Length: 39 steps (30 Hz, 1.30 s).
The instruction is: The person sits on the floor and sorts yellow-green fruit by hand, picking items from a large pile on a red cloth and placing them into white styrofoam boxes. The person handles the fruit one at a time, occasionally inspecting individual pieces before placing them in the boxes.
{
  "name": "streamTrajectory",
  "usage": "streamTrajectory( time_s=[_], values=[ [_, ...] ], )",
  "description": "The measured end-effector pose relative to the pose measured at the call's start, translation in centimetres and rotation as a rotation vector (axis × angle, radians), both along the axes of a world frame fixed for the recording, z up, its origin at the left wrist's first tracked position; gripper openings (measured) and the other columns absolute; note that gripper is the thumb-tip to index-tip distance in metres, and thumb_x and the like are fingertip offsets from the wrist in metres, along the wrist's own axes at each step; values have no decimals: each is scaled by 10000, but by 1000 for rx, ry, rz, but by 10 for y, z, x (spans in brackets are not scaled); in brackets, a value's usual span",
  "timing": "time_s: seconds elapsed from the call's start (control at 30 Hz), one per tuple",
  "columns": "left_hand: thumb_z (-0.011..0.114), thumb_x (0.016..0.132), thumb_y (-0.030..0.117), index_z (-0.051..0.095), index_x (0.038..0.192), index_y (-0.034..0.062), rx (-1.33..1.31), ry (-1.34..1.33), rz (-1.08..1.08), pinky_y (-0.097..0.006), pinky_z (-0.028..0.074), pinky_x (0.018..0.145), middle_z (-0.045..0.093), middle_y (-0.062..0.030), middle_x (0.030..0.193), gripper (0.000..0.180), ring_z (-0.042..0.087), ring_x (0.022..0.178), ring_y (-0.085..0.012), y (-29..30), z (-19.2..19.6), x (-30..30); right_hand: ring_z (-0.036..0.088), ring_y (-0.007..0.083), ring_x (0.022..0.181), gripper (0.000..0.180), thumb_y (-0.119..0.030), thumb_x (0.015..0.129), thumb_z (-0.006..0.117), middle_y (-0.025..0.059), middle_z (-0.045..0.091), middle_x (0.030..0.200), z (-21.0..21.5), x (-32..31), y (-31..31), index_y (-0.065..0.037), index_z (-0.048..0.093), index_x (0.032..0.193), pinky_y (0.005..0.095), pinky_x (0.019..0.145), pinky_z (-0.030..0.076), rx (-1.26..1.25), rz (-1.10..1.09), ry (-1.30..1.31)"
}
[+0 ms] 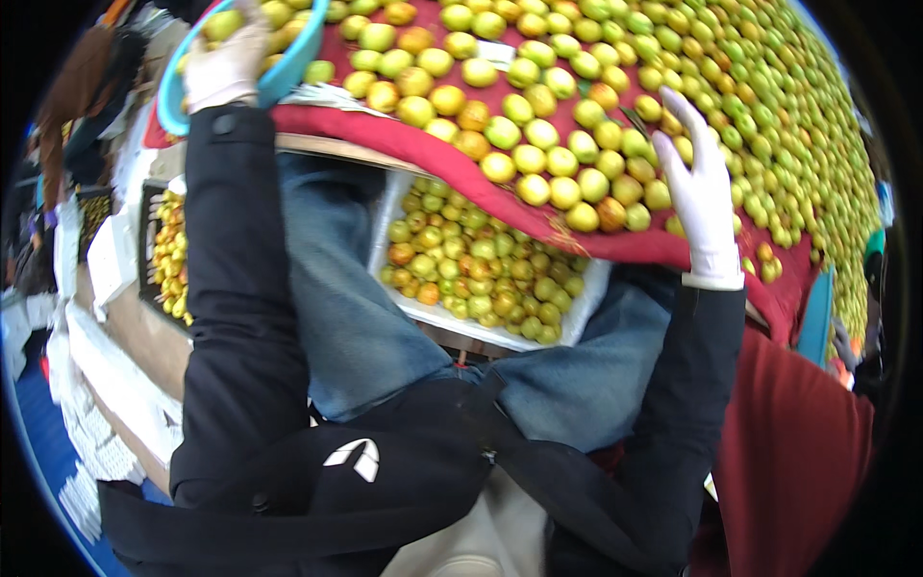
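Note:
My left hand (227, 65), in a white glove, is over a light-blue basin (169, 104) at the far left. Its thumb and fingers curve around a yellow-green, jujube-like fruit (223, 24); the fingertips are partly cut off by the upper edge. More fruits (279, 13) lie in the basin beside it. At the right, my white-gloved right hand (704, 183) is open, thumb and fingers apart, with nothing in it. It hovers by the near edge of a wide spread of the same fruits (562, 162), some blotched reddish-brown, on a red cloth (385, 133).
Between my knees stands a white foam box (381, 240) full of fruits. A dark crate (149, 279) with more fruits is left of my arm. White packing pieces (113, 361) lie farther left. Dark red fabric (798, 452) hangs at the right. A white slip (495, 53) rests among the fruits.

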<state>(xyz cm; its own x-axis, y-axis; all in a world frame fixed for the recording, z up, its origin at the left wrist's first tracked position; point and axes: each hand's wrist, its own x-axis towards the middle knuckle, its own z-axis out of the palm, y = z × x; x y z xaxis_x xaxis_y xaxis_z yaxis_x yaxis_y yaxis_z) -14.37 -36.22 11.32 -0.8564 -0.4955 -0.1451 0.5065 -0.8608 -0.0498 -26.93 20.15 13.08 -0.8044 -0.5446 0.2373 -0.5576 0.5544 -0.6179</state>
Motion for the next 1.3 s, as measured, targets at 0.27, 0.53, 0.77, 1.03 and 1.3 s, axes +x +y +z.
streamTrajectory(
  time_s=[0.27,0.53,0.77,1.03,1.3],
  values=[
    [373,1093,514,246,1611,6,-94,269,-39,-589,315,1216,318,-198,1659,736,329,1506,-416,-6,-7,14,485,415,1385,646,-443,979,652,210,521,1499,-50,-33,40,-126,482,1516,516,1135,410,296,-234,45],
    [551,1068,299,521,1411,-26,-636,-217,-81,-425,494,1088,616,-178,1366,473,601,1255,-291,152,11,-32,417,447,1372,621,-477,956,621,209,484,1489,-65,44,-62,-110,543,1451,660,1057,338,381,116,348],
    [576,1061,295,463,1484,-28,-773,-269,-427,-402,495,1094,601,-185,1399,544,596,1282,-297,221,9,-27,663,316,1062,313,-265,1006,576,131,692,1116,-37,20,-46,-136,668,1276,454,936,520,11,282,50],
    [544,1067,327,437,1499,-25,-966,-378,-423,-401,485,1107,582,-182,1417,567,597,1299,-309,223,-1,-23,635,344,1195,479,-39,857,551,160,681,1298,-65,-97,3,-153,685,1302,419,1027,501,247,-86,237],
    [511,1081,345,422,1516,-20,-996,-299,-504,-400,456,1134,552,-185,1447,574,558,1340,-301,215,-6,-24,649,281,1207,406,-319,918,694,127,681,1291,-87,-105,5,-229,689,1313,385,1049,501,292,-108,-16]
  ],
)
